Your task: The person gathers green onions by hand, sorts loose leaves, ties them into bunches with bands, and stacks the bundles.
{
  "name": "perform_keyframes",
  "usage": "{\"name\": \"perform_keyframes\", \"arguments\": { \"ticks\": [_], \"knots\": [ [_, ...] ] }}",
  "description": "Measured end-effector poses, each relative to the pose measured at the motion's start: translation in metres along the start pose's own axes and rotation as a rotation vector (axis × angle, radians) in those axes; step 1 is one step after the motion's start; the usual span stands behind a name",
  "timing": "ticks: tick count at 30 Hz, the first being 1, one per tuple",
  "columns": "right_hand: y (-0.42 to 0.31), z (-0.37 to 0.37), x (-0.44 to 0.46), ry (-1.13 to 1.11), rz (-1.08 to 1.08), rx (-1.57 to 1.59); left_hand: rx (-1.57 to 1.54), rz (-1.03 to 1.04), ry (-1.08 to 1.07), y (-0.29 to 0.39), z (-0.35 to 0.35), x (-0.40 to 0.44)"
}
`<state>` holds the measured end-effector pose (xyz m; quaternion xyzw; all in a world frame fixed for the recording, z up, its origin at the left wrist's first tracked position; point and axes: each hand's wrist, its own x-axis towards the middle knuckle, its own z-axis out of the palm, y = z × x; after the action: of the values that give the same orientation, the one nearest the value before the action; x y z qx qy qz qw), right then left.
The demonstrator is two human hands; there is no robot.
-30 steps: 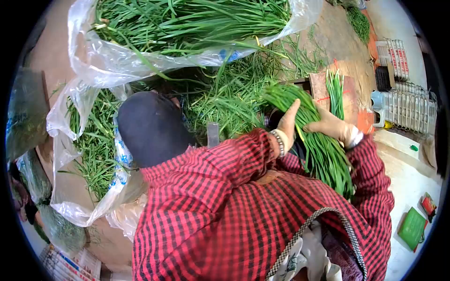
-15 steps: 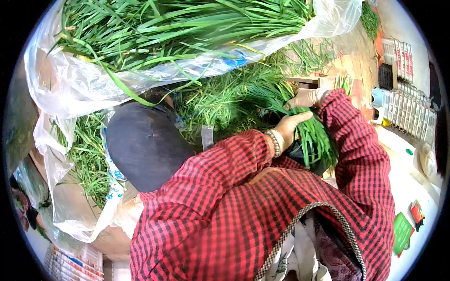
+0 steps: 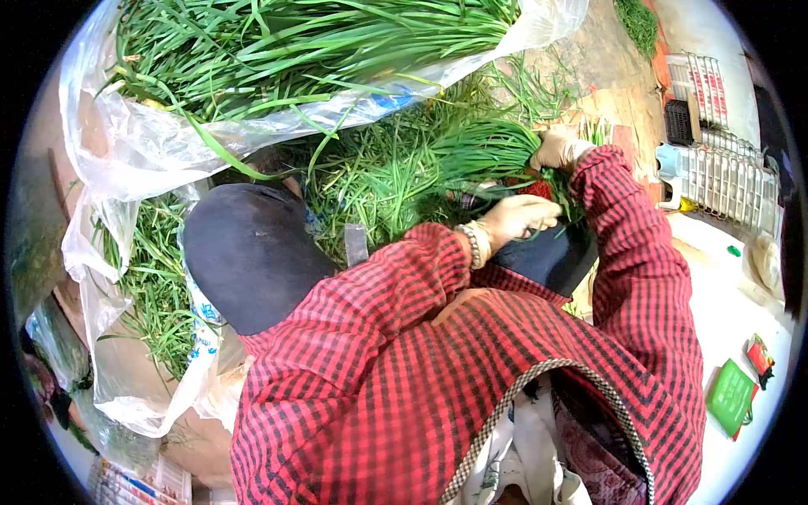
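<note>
My right hand [image 3: 559,150] is closed round the base end of a bunch of garlic chives [image 3: 484,150]. The long green leaves of the bunch reach left over the loose greens. Lower down, in front of my knee [image 3: 551,257], is my left hand [image 3: 518,217], with a bead bracelet at the wrist. Its fingers are curled together; what is in them, if anything, is too small to make out. The left hand is apart from the bunch. Loose chive leaves [image 3: 379,181] lie in a thick layer beside both hands.
A large heap of chives [image 3: 320,50] lies on clear plastic sheeting [image 3: 143,160] at the top. More cut leaves [image 3: 151,286] are at the left, beside my other knee [image 3: 252,261]. White crates [image 3: 732,185] stand at the right, with a green packet [image 3: 730,396] below.
The bunch has swung up and left from over my knee, with the right hand still on it. My left hand has let go of it and drawn slightly away.
</note>
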<state>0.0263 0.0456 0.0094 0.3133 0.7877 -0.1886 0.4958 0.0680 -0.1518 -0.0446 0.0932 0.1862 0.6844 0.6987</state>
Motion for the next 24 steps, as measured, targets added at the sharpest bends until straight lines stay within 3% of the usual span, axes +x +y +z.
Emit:
{"name": "perform_keyframes", "arguments": {
  "ticks": [1,2,3,5,7,8,9,10,11,12,13,15,17,19,21,22,23,24],
  "knots": [
    [-0.014,0.0,-0.012,0.044,-0.062,-0.196,-0.016,0.027,-0.09,-0.003,-0.019,-0.004],
    [-0.028,0.005,-0.027,-0.149,-0.165,-0.133,-0.052,-0.013,0.017,-0.006,-0.029,-0.01],
    [-0.03,0.007,-0.037,-0.222,-0.42,-0.013,-0.082,-0.122,0.107,0.005,-0.031,-0.018],
    [-0.018,-0.027,-0.039,0.205,-0.107,-0.104,-0.189,-0.183,0.145,-0.01,-0.052,-0.022],
    [-0.025,-0.028,-0.049,0.081,0.065,-0.175,-0.38,-0.157,0.101,0.003,-0.048,-0.028],
    [-0.025,-0.017,-0.056,0.028,-0.094,-0.171,-0.392,-0.214,0.281,0.005,-0.042,-0.029],
    [-0.035,-0.001,-0.07,-0.026,-0.246,-0.162,-0.517,-0.221,0.308,0.012,-0.034,-0.036],
    [-0.033,0.009,-0.075,0.011,-0.192,-0.079,-0.57,-0.198,0.253,0.012,-0.037,-0.029],
    [-0.031,0.017,-0.081,0.082,-0.307,0.025,-0.619,-0.173,0.195,0.012,-0.04,-0.023],
    [-0.032,0.032,-0.084,0.169,-0.171,-0.089,-0.48,0.003,0.097,0.011,-0.041,-0.022],
    [-0.034,0.052,-0.09,0.138,-0.17,-0.051,-0.5,0.026,0.158,0.022,-0.026,-0.026],
    [-0.047,0.106,-0.104,0.415,-0.371,-0.102,-0.398,-0.075,0.309,0.005,-0.038,-0.013],
    [-0.057,0.156,-0.106,0.61,-0.476,-0.143,-0.336,-0.013,0.409,-0.015,-0.054,-0.016],
    [-0.045,0.187,-0.094,0.623,-0.348,0.187,-0.366,-0.164,0.574,-0.006,-0.043,-0.032],
    [-0.022,0.198,-0.075,0.654,-0.763,0.478,-0.161,-0.096,0.613,-0.014,-0.064,-0.033],
    [-0.014,0.184,-0.082,0.484,-0.681,0.62,-0.131,-0.153,0.74,-0.002,-0.046,-0.042],
    [-0.007,0.171,-0.092,0.308,-0.602,0.752,-0.21,-0.169,0.668,0.003,-0.045,-0.049],
    [-0.004,0.167,-0.1,0.275,-0.496,1.048,-0.066,-0.095,0.695,0.013,-0.03,-0.06]
  ]
}}
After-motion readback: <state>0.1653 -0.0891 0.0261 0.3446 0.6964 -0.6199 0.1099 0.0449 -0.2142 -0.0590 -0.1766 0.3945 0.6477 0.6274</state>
